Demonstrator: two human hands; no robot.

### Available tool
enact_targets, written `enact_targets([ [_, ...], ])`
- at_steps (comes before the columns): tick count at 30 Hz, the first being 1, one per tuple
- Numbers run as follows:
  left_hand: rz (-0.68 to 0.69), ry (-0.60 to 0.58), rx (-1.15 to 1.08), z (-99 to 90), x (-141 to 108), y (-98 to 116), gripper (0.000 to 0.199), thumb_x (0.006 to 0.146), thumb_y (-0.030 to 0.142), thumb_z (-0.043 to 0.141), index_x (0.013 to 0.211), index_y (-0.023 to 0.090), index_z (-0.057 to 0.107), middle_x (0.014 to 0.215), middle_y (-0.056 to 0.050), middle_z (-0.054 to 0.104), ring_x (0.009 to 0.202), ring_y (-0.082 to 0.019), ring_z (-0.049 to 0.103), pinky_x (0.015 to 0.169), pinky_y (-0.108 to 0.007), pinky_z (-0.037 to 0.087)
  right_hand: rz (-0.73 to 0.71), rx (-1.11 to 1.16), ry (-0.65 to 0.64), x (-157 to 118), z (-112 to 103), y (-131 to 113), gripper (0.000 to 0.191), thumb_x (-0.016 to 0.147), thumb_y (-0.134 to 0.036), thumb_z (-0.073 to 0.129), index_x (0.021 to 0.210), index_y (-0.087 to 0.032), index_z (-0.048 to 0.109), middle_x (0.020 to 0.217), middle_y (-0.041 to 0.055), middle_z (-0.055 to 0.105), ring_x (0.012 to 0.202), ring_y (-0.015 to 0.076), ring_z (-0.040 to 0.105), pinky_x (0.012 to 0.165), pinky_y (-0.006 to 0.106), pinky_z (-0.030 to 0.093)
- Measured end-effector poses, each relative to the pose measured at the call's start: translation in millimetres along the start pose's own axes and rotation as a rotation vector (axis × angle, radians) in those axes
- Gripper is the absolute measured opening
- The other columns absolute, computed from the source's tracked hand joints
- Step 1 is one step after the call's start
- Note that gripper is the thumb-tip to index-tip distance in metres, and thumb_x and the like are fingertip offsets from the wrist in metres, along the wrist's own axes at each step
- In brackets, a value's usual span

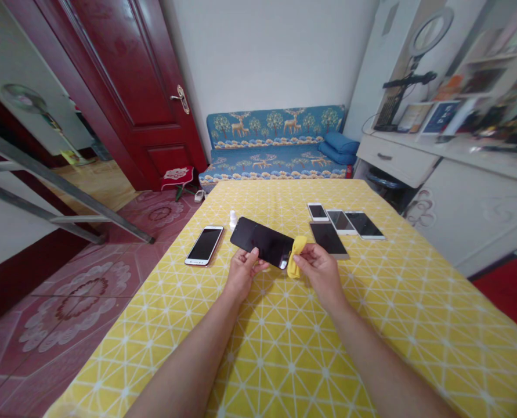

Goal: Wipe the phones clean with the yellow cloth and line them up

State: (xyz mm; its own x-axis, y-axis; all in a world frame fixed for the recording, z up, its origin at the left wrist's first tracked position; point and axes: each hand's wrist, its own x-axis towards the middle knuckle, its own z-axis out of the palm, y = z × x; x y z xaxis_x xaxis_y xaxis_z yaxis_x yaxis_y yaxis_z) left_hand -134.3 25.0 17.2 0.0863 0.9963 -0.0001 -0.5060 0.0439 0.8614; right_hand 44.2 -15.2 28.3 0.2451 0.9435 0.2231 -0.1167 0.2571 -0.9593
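Note:
A black phone is tilted above the table, its dark screen facing up. My left hand grips its lower edge, thumb over the screen. Pinched in my right hand is a yellow cloth, which touches the phone's right end. A small white bottle stands just behind the phone's left end. On the left lies a white phone, screen up. To the right of the cloth rests a dark-screened phone.
Behind it lie a small white phone, another white phone and a larger one. A yellow patterned cloth covers the table. Beyond are a blue sofa and, at right, a white desk.

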Motion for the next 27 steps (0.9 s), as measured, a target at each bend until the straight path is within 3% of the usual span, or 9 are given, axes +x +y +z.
enact_targets([
  [11, -0.033, 0.023, -0.141, -4.2, 0.9, -0.2, 0.038, 0.062, 0.029, 0.085, 0.077, 0.016, 0.053, 0.069, 0.005, 0.06, 0.065, -0.007, 0.061, 0.073, -0.026, 0.055, 0.095, 0.03, -0.045, -9.8, 16.1, 9.0, 0.032, 0.065, -0.034, 0.075, 0.09, -0.019, 0.062, 0.087, 0.0044, 0.07, 0.078, 0.0183, 0.065, 0.072, 0.032, 0.052],
  [17, -0.045, -0.084, -0.177, -10.1, 3.3, -2.5, 0.027, 0.069, 0.026, 0.08, 0.082, 0.018, 0.058, 0.072, 0.005, 0.058, 0.062, -0.005, 0.055, 0.06, -0.016, 0.048, 0.239, -0.021, -0.266, -12.0, 6.2, 6.3, 0.027, 0.062, -0.032, 0.077, 0.082, -0.016, 0.07, 0.074, 0.0034, 0.068, 0.065, 0.016, 0.061, 0.065, 0.032, 0.051],
  [21, -0.043, -0.168, -0.192, -8.7, 1.9, -1.2, 0.029, 0.073, 0.028, 0.078, 0.097, 0.02, 0.062, 0.081, 0.001, 0.062, 0.067, -0.008, 0.057, 0.06, -0.018, 0.047, 0.063, -0.089, -0.33, -14.5, 8.5, 2.6, 0.012, 0.07, -0.029, 0.071, 0.074, -0.018, 0.072, 0.086, 0.0046, 0.064, 0.077, 0.0163, 0.06, 0.071, 0.031, 0.05],
  [24, -0.067, -0.222, -0.185, -5.4, -1.8, 2.4, 0.049, 0.073, 0.024, 0.077, 0.117, 0.025, 0.057, 0.075, 0.002, 0.061, 0.062, -0.009, 0.056, 0.058, -0.019, 0.046, -0.092, -0.171, -0.381, -20.8, 17.8, -0.9, 0.012, 0.08, -0.024, 0.063, 0.072, -0.019, 0.07, 0.089, 0.0047, 0.06, 0.085, 0.0166, 0.058, 0.074, 0.03, 0.048],
  [27, -0.112, -0.237, -0.187, -4.5, -4.3, 3.3, 0.065, 0.072, 0.019, 0.076, 0.13, 0.028, 0.049, 0.072, 0.004, 0.059, 0.056, -0.007, 0.053, 0.053, -0.017, 0.043, -0.218, -0.243, -0.392, -30.7, 29.3, -1.0, 0.014, 0.086, -0.02, 0.056, 0.081, -0.019, 0.069, 0.088, 0.0042, 0.058, 0.085, 0.0159, 0.057, 0.075, 0.029, 0.048],
])
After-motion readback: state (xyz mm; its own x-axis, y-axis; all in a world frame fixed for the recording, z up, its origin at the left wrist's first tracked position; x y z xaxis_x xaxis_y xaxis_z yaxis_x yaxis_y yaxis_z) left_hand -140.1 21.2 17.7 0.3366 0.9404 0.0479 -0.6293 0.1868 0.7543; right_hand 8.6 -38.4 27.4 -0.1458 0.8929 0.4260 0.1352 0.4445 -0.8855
